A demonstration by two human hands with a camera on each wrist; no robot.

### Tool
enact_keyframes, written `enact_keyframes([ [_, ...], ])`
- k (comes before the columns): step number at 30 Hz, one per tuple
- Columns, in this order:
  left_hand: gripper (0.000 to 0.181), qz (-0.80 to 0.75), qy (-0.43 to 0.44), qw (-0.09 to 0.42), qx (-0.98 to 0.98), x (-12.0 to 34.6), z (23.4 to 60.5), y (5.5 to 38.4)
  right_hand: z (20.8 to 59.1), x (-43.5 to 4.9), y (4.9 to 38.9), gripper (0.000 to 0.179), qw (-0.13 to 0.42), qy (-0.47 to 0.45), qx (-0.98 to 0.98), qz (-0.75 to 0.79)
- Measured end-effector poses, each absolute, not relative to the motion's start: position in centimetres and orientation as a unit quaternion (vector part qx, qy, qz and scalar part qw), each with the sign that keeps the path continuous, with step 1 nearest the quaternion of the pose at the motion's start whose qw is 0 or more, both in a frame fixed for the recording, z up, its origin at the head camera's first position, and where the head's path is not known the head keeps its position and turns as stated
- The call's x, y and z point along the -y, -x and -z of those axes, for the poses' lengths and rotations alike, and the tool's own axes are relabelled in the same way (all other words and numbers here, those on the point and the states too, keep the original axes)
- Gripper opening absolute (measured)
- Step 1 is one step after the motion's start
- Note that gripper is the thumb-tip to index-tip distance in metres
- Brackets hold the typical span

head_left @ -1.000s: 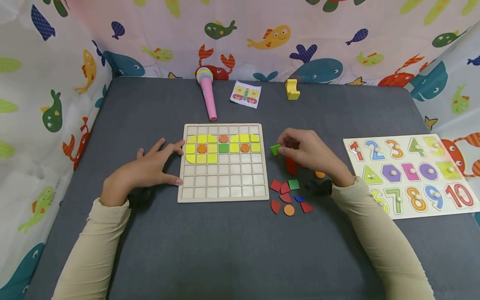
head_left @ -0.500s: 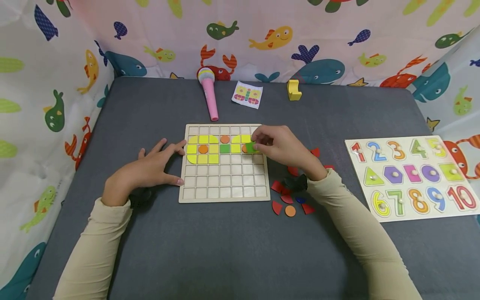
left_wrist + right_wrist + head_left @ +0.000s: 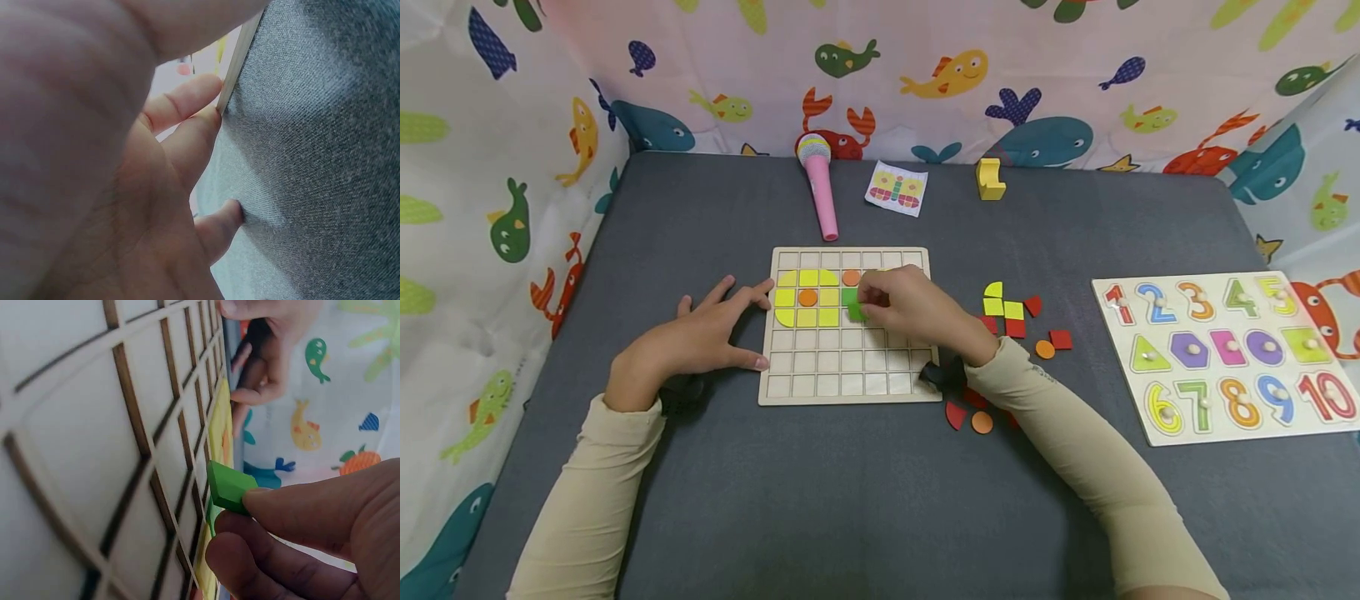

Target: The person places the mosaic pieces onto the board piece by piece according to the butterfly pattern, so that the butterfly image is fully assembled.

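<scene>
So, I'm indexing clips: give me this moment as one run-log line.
right hand: pinches green square tile at wooden grid board, seating unclear | left hand: touches board's left edge | loose red tiles: right of board

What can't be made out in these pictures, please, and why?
Head view: the right hand hides part of the grid board and part of the green tile it pinches.
Head view: the right sleeve partly covers red pieces.
Head view: the frame edge cuts off a corner of the number board.
Left wrist view: the left hand blocks most of the grid board.
</scene>
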State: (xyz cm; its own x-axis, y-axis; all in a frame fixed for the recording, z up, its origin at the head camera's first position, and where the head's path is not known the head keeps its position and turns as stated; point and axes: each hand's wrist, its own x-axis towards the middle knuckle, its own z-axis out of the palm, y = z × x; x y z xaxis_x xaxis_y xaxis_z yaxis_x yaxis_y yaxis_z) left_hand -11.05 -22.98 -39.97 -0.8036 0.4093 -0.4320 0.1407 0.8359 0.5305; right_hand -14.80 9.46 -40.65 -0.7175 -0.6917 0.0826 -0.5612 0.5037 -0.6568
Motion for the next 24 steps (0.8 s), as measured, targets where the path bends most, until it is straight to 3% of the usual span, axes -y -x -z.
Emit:
enact_keyframes([
  [16, 0.1, -0.235, -0.149, 0.28, -0.919, 22.7, 39.7, 11.2, 41.1, -7.6, 14.6, 0.033, 0.072, 0.421, -0.857, 0.289],
  [24, 0.108, -0.237, -0.143, 0.29, -0.916, 22.9, 39.9, 11.2, 40.8, -8.7, 14.5, 0.024, 0.088, 0.411, -0.86, 0.288],
])
